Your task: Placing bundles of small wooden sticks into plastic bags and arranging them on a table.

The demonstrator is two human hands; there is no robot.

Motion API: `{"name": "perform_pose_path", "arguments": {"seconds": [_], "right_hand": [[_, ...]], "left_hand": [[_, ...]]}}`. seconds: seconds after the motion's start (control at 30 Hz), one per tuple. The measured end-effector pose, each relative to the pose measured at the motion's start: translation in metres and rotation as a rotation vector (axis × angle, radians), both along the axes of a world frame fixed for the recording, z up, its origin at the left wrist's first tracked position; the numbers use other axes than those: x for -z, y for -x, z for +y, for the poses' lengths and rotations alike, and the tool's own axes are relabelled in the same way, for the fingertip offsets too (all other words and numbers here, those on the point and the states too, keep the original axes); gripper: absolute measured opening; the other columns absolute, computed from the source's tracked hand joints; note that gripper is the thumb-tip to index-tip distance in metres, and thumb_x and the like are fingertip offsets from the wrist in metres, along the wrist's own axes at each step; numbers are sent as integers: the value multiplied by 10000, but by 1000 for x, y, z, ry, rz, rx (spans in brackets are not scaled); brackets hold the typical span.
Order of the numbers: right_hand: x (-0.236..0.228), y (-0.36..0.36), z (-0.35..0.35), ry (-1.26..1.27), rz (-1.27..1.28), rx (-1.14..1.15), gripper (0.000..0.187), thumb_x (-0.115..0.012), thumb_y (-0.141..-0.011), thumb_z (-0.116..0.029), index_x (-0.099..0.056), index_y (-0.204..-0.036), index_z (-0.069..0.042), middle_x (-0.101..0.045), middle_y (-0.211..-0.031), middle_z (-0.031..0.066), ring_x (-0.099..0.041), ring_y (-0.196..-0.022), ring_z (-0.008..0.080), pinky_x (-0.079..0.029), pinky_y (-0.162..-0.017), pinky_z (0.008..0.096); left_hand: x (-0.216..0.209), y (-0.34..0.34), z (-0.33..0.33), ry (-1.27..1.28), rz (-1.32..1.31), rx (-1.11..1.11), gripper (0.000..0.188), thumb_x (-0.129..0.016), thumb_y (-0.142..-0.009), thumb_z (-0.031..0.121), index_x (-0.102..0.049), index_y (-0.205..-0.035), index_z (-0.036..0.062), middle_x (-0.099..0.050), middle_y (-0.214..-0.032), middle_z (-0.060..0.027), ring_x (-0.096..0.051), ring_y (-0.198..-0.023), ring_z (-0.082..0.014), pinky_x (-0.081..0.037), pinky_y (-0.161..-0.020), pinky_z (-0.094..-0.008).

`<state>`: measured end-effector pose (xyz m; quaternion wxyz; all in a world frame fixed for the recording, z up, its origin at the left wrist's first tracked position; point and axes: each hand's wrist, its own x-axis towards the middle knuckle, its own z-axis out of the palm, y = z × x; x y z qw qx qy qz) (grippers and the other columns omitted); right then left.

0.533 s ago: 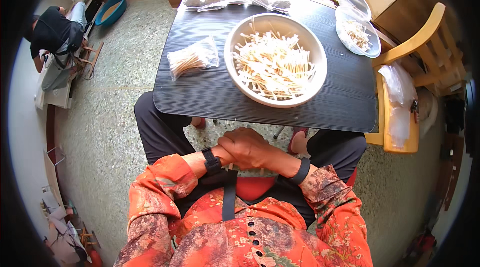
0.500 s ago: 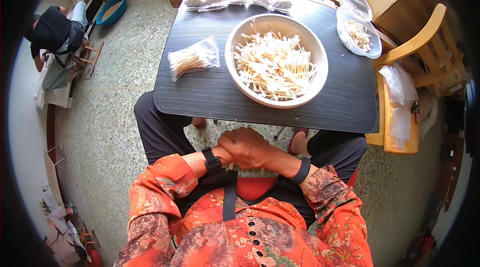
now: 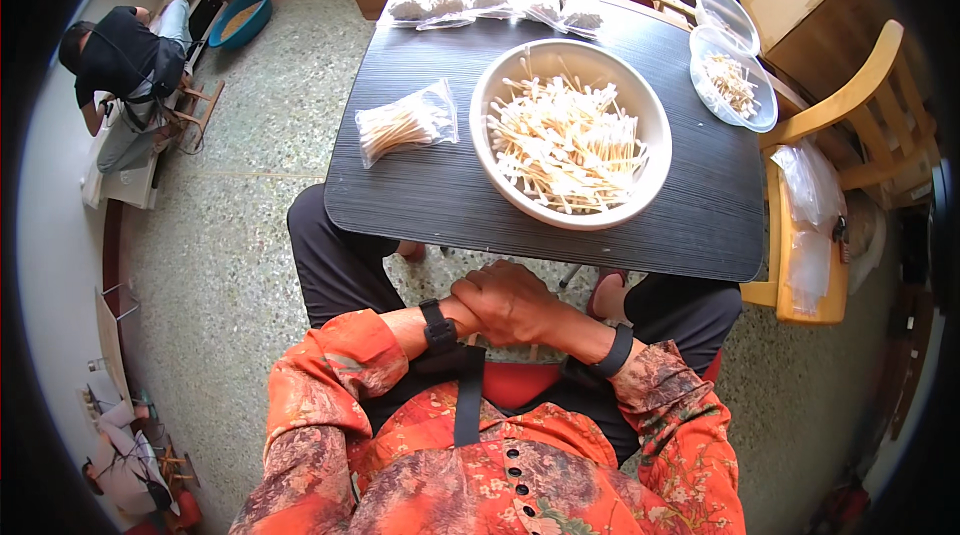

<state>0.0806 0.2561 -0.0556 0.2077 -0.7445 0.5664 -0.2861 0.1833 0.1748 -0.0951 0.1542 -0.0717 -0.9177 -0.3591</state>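
Observation:
My two hands rest together in front of the table, low between my knees. My right hand (image 3: 518,303) lies on top, its fingers closed round my left hand (image 3: 464,314), whose own fingers are hidden. Each wrist wears a black band. Beyond them on the dark table (image 3: 430,210) stands a cream bowl (image 3: 483,175) heaped with loose cotton swabs (image 3: 565,140). Left of the bowl lies a clear bag of cotton swabs (image 3: 405,125). Neither hand touches these things.
Several clear bags with dark contents (image 3: 490,3) line the table's far edge. At right are a clear tub (image 3: 765,113) holding swabs, its lid (image 3: 728,10), and a wooden chair (image 3: 815,307) bearing plastic bags (image 3: 808,180). A person (image 3: 125,55) sits far left near a blue basin (image 3: 262,20).
The view has shifted slightly, so the table and its things appear a little right and lower. My hands stay clasped. The seated person at far left has changed posture slightly.

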Motion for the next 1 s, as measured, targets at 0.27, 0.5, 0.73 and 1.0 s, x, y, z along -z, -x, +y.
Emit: {"name": "perform_pose_path", "arguments": {"seconds": [0.27, 0.5, 0.73, 1.0], "right_hand": [[-7, -2, 0, -67, 25, 8, 316, -679, -564, -101, -543, -842, -38, -594, -742, 134, -618, -700, 338, -489, -617, 430], [0, -1, 1, -78, 7, 13, 342, -703, -559, -132, -535, -844, -48, -590, -757, 127, -608, -729, 338, -477, -629, 428], [-5, 0, 4, -67, 20, 23, 321, -699, -572, -141, -542, -839, -56, -586, -757, 121, -600, -723, 334, -463, -624, 427], [-2, 1, 4, -41, 18, 49, 278, -666, -599, -143, -547, -836, -59, -592, -769, 126, -605, -716, 339, -467, -603, 432]], "left_hand": [[-10, 3, 1, 71, 21, -3, 161, -590, -828, 185, -580, -939, 69, -573, -861, -70, -565, -827, -181, -430, -718, -304], [-12, 2, 4, 124, 35, 5, 157, -599, -825, 186, -582, -927, 69, -574, -842, -69, -568, -810, -184, -434, -701, -308], [-15, 5, 7, 194, 62, 29, 152, -608, -822, 187, -583, -915, 69, -574, -823, -69, -572, -792, -187, -438, -684, -313], [-19, 7, 3, 251, 85, 87, 148, -618, -819, 188, -585, -902, 70, -576, -801, -68, -576, -772, -190, -442, -665, -317]]}}
